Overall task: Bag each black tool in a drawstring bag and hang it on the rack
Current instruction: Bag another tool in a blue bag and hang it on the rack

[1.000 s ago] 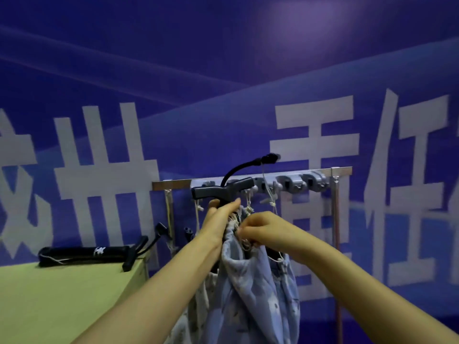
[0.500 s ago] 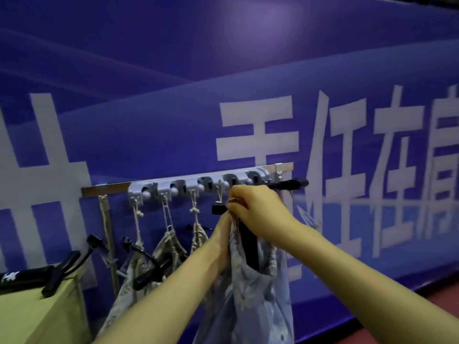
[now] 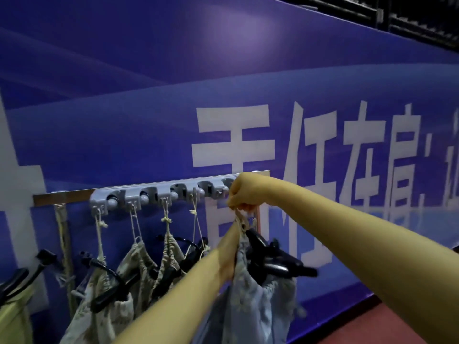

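Nearest us, hanging straight below the grip, is the pale blue patterned cloth drawstring bag (image 3: 255,309); the black plastic tool with a curved handle (image 3: 272,263) sits inside it, its upper part poking out of the gathered mouth just below and right of the grip, so we judge this one bagged. Our left hand (image 3: 229,247) comes up against the bag's neck just beneath the grip, too blurred for us to tell whether it clasps the cloth or only steadies it. Our right hand (image 3: 244,194) is clenched, pinching the cream knotted drawstring cord (image 3: 240,216) in curled fingers; the fist hides the end hook behind it, so we cannot say whether the loop is on, and we take the hanging as the step in hand. Stretching left from the grip runs the grey plastic hook rack on a metal rail (image 3: 159,192); at least three beige patterned cloth bags (image 3: 139,264) hang from it by their cords, black handles poking out, so that share looks finished. Far left of the grip and lower, another loose black tool (image 3: 15,281) lies unbagged on a yellow-green surface (image 3: 15,319); that one at least seems left to do. Behind everything stands the blue wall banner with white characters (image 3: 223,70).
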`<state>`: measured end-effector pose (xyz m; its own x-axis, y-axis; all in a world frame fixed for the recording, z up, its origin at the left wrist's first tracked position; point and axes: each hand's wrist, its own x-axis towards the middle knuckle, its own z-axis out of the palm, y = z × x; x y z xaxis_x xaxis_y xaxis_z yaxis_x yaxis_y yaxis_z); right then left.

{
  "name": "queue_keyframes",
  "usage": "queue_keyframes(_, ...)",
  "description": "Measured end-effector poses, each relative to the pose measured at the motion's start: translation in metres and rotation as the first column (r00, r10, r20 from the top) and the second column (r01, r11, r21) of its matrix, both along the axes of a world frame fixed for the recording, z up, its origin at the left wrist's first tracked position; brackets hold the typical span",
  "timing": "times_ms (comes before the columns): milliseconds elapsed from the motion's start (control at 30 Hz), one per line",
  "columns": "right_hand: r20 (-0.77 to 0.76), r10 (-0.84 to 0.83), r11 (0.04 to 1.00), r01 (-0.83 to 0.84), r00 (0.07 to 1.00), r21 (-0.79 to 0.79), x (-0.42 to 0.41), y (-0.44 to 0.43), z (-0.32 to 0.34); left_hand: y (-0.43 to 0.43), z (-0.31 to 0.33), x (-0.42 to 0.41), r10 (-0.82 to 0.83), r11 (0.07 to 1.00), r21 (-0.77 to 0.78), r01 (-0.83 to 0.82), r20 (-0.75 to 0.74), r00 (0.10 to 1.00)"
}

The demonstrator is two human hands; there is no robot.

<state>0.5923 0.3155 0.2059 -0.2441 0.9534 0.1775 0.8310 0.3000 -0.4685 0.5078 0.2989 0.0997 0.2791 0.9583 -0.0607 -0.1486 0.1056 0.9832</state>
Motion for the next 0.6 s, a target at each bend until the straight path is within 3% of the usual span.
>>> queue_keyframes(100,-0.152,-0.029,0.999,0.031,0.988,0.011,0.004,0.008,-0.002,0.025,0.01,-0.006,-0.07,0.986,-0.145,0.08,0.069,0.995)
queue_keyframes(167,-0.247,-0.026,0.999,0.033,0.969,0.027,0.003,0.017,-0.007,0.039,0.016,-0.009,-0.058,0.985,-0.156,0.069,0.075,0.996)
queue_keyframes(433,-0.612,-0.061,0.997,0.077,0.788,-0.001,0.002,0.066,-0.044,0.073,0.013,-0.008,0.111,0.969,0.226,-0.099,-0.039,0.993)
queue_keyframes(600,-0.639,-0.074,0.976,0.188,0.765,0.112,0.002,0.096,-0.057,0.092,0.008,-0.005,0.18,0.938,0.316,-0.145,-0.085,0.98)
